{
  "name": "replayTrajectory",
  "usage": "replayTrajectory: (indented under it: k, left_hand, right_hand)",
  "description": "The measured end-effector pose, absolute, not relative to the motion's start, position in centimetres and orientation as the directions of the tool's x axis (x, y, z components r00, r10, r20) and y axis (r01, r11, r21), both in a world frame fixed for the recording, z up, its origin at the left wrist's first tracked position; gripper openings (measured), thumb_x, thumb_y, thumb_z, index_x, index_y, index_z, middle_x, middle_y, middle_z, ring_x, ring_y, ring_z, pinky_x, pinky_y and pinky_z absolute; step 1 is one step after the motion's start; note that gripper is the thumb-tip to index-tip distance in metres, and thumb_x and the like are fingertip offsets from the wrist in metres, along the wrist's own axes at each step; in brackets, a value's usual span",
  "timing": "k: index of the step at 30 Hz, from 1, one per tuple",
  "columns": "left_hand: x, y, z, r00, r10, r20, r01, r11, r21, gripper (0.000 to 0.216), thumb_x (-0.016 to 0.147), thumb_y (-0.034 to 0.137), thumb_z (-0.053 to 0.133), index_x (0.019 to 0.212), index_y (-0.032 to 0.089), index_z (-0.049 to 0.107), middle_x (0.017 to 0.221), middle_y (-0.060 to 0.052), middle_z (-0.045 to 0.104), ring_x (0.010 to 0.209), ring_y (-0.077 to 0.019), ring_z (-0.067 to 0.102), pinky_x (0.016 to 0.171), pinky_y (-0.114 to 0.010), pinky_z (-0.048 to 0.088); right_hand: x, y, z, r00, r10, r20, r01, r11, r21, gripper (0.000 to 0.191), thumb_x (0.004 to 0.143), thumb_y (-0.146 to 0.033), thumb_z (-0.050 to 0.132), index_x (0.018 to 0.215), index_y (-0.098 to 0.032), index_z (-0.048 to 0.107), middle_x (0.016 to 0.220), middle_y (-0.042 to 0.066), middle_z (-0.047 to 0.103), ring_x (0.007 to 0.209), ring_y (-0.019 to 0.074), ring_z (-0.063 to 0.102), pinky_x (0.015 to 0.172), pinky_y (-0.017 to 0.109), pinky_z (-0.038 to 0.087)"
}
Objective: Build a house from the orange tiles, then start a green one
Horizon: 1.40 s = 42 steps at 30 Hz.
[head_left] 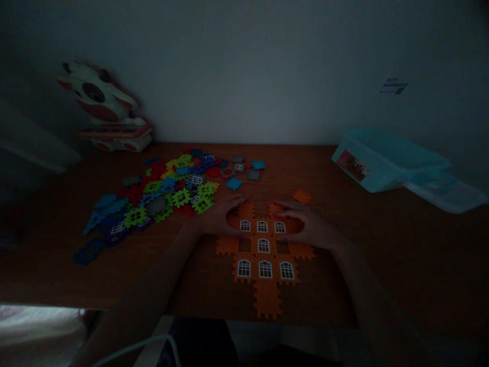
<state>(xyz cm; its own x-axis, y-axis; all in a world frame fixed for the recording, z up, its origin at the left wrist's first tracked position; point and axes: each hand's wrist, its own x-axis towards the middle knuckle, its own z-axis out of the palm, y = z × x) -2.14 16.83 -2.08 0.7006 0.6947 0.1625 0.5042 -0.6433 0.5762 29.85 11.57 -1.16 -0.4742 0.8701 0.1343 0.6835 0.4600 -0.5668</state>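
In the head view, a flat panel of orange interlocking tiles [267, 298] lies on the table, several bearing white arched windows [263, 245]. Gaps show between some tiles. My left hand [219, 216] curves round the panel's upper left, its thumb near a windowed tile and its fingers at the far edge. Mirroring it, my right hand [311, 227] grips the upper right side, thumb and fingers bent over the tiles. Exact fingertip contact is hard to make out in the dim light. One loose orange tile [302, 196] rests beyond my right hand.
On the brown table [328, 306], a pile of coloured tiles [164, 188] spreads to the left. A cow-shaped toy keyboard [114, 131] stands at the back left. At the right is a light-blue plastic box [385, 160] beside its lid [446, 191]. A wall [244, 76] rises behind.
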Motion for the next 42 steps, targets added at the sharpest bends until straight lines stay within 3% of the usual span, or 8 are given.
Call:
replayTrajectory:
  k: [5, 9, 13, 17, 25, 34, 38, 42]
  left_hand:
    - [-1.6, 17.2, -2.9, 0.618, 0.738, 0.27, 0.513, -0.639, 0.573, 0.064, 0.088, 0.054, 0.066, 0.142, 0.021, 0.051, 0.143, -0.013, 0.055, 0.131, -0.0271, 0.054, 0.112, -0.045, 0.044]
    - [-1.2, 17.2, -3.1, 0.655, 0.686, 0.319, 0.491, -0.706, 0.51, 0.048, 0.093, 0.046, 0.063, 0.132, 0.02, 0.058, 0.131, -0.012, 0.062, 0.123, -0.0255, 0.059, 0.108, -0.044, 0.048]
    - [-1.1, 17.1, -3.0, 0.674, 0.653, 0.344, 0.49, -0.745, 0.453, 0.041, 0.095, 0.041, 0.059, 0.129, 0.018, 0.06, 0.128, -0.013, 0.063, 0.121, -0.0252, 0.06, 0.106, -0.044, 0.05]
    - [-1.1, 17.1, -3.2, 0.684, 0.627, 0.374, 0.48, -0.772, 0.418, 0.036, 0.098, 0.038, 0.055, 0.127, 0.019, 0.061, 0.126, -0.013, 0.064, 0.118, -0.0243, 0.061, 0.104, -0.043, 0.051]
    - [-1.1, 17.2, -3.4, 0.684, 0.601, 0.413, 0.459, -0.795, 0.396, 0.034, 0.097, 0.037, 0.056, 0.125, 0.019, 0.063, 0.124, -0.013, 0.064, 0.116, -0.0242, 0.062, 0.101, -0.042, 0.052]
    - [-0.9, 17.1, -3.2, 0.68, 0.605, 0.415, 0.462, -0.793, 0.398, 0.032, 0.095, 0.036, 0.058, 0.121, 0.018, 0.065, 0.122, -0.013, 0.065, 0.114, -0.025, 0.062, 0.1, -0.044, 0.052]
    - [-0.2, 16.5, -2.7, 0.602, 0.679, 0.421, 0.516, -0.732, 0.444, 0.029, 0.094, 0.034, 0.06, 0.118, 0.018, 0.066, 0.115, -0.012, 0.068, 0.11, -0.0245, 0.065, 0.098, -0.043, 0.053]
    - [1.1, 15.3, -2.0, 0.524, 0.731, 0.437, 0.516, -0.681, 0.52, 0.037, 0.093, 0.039, 0.064, 0.125, 0.02, 0.063, 0.117, -0.009, 0.071, 0.106, -0.0226, 0.067, 0.096, -0.039, 0.054]
  right_hand:
    - [29.6, 12.1, -1.4, -0.326, 0.88, 0.345, 0.706, 0.469, -0.531, 0.022, 0.092, -0.045, 0.063, 0.102, -0.027, 0.073, 0.122, 0.007, 0.07, 0.112, 0.0255, 0.067, 0.099, 0.049, 0.052]
    - [30.6, 13.1, -2.5, -0.099, 0.857, 0.506, 0.865, 0.325, -0.383, 0.026, 0.093, -0.041, 0.057, 0.109, -0.025, 0.069, 0.116, 0.012, 0.069, 0.112, 0.031, 0.064, 0.099, 0.054, 0.049]
    - [31.6, 13.5, -3.7, -0.011, 0.889, 0.458, 0.918, 0.191, -0.348, 0.039, 0.093, -0.045, 0.055, 0.123, -0.022, 0.063, 0.123, 0.017, 0.067, 0.113, 0.0359, 0.064, 0.097, 0.057, 0.05]
    - [31.7, 13.5, -3.8, -0.006, 0.912, 0.41, 0.932, 0.153, -0.327, 0.032, 0.094, -0.045, 0.052, 0.109, -0.021, 0.068, 0.112, 0.016, 0.072, 0.104, 0.0352, 0.067, 0.093, 0.056, 0.051]
    - [31.0, 13.3, -3.1, 0.156, 0.883, 0.444, 0.823, 0.132, -0.553, 0.033, 0.084, -0.04, 0.065, 0.11, -0.02, 0.066, 0.113, 0.014, 0.065, 0.073, 0.0216, 0.067, 0.075, 0.042, 0.057]
    - [29.3, 12.6, -2.1, 0.098, 0.857, 0.506, 0.776, 0.253, -0.578, 0.028, 0.09, -0.039, 0.057, 0.113, -0.022, 0.062, 0.105, 0.012, 0.071, 0.082, 0.0249, 0.068, 0.072, 0.041, 0.057]
    - [28.2, 12.1, -1.7, 0.067, 0.869, 0.49, 0.745, 0.283, -0.604, 0.022, 0.089, -0.042, 0.061, 0.102, -0.024, 0.058, 0.091, 0.009, 0.071, 0.077, 0.0244, 0.069, 0.066, 0.038, 0.057]
    - [27.2, 11.6, -1.5, -0.106, 0.864, 0.492, 0.737, 0.4, -0.545, 0.016, 0.091, -0.04, 0.059, 0.088, -0.025, 0.055, 0.083, 0.006, 0.069, 0.072, 0.0219, 0.068, 0.066, 0.036, 0.055]
